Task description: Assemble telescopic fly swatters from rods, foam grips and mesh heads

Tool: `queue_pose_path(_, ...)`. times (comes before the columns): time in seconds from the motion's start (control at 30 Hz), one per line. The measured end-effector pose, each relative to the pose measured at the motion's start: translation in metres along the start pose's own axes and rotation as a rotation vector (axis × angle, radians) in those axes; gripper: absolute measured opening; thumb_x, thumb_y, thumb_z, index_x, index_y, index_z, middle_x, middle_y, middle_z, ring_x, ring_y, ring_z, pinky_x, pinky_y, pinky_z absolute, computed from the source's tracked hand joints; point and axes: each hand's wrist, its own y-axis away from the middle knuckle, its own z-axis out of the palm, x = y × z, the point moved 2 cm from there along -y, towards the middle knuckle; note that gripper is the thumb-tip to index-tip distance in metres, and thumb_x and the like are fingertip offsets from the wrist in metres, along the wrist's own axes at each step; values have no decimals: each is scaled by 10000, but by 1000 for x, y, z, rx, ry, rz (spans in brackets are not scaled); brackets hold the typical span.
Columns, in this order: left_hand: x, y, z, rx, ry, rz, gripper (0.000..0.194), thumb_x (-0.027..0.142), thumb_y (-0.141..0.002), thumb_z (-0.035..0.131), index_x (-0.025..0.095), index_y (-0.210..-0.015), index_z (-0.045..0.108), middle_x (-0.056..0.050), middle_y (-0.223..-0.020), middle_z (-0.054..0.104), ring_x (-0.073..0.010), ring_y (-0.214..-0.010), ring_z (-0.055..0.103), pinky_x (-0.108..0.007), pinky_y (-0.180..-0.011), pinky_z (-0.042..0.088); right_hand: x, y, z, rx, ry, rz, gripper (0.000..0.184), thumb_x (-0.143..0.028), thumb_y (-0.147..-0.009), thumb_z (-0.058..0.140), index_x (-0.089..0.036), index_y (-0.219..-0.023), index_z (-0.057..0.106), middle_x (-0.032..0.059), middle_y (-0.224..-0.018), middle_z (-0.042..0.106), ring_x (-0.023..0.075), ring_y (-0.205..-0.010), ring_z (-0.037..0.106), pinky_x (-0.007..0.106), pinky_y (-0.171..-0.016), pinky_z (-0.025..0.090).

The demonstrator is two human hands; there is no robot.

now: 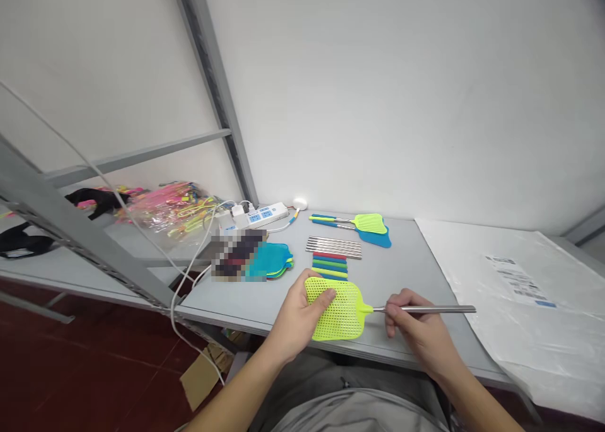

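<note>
My left hand (299, 318) grips a yellow-green fly swatter head (341, 315) by its left edge, thumb on top of the mesh. From the neck of that head a silver metal rod (449, 309) runs to the right. Fingers of my right hand (418, 331) are closed around the rod near the neck. Just beyond lie several coloured handle sleeves (329, 266) in a row, with several bare metal rods (333, 247) behind them. A stack of swatter heads (271, 260), blue on top, sits to the left, partly pixelated.
Toward the wall lie a yellow swatter (371, 223) and a blue swatter (378, 238). A power strip (267, 216) with white cables stands at the back left. White plastic sheeting (515, 331) covers the right side. Bagged colourful items (174, 208) lie beyond the grey metal frame (215, 72).
</note>
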Motion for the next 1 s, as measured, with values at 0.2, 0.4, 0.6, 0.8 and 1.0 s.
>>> queue_pose_path(0.2, 9, 5, 13, 29, -9, -15, 320, 432, -870, 687, 239, -986, 460, 23, -860, 640, -158, -748, 645, -277, -674, 537, -12, -1, 1, -36, -64, -42, 207, -308, -793, 766, -193, -757, 598, -32, -625, 626, 123, -512, 577, 270, -557, 406)
queue_pose_path(0.4, 46, -9, 25, 120, -184, 328, 293, 401, -907, 639, 246, -1126, 521, -55, -1112, 622, -188, -970, 622, -298, -807, 519, -42, -5, -2, 56, -156, -101, 227, -323, -783, 782, -196, -771, 594, -39, -624, 617, 101, -520, 580, 225, -522, 424)
queue_pose_path(0.6, 105, 8, 53, 414, -244, 1120, 276, 149, -858, 668, 223, -1110, 585, -65, -1125, 594, -221, -1064, 581, -415, -979, 445, -81, -3, 7, 272, -298, -163, 274, -329, -805, 762, -200, -715, 538, -48, -597, 582, 79, -506, 542, 185, -486, 426)
queue_pose_path(0.8, 24, 43, 86, 319, 110, 1068, 47, 215, -906, 600, 219, -943, 629, -6, -759, 567, -147, -675, 511, -263, -595, 432, -114, -3, 42, 257, -340, -378, 316, -268, -843, 721, -198, -666, 469, -70, -563, 536, 69, -454, 516, 194, -477, 443)
queue_pose_path(1.0, -11, 47, 72, 105, 256, 328, 573, 686, -858, 537, 189, -1110, 672, -152, -1170, 631, -292, -1027, 581, -357, -779, 477, -69, 28, 89, 129, -304, -481, 204, -180, -880, 664, -220, -745, 516, -62, -627, 566, 82, -489, 561, 221, -516, 486)
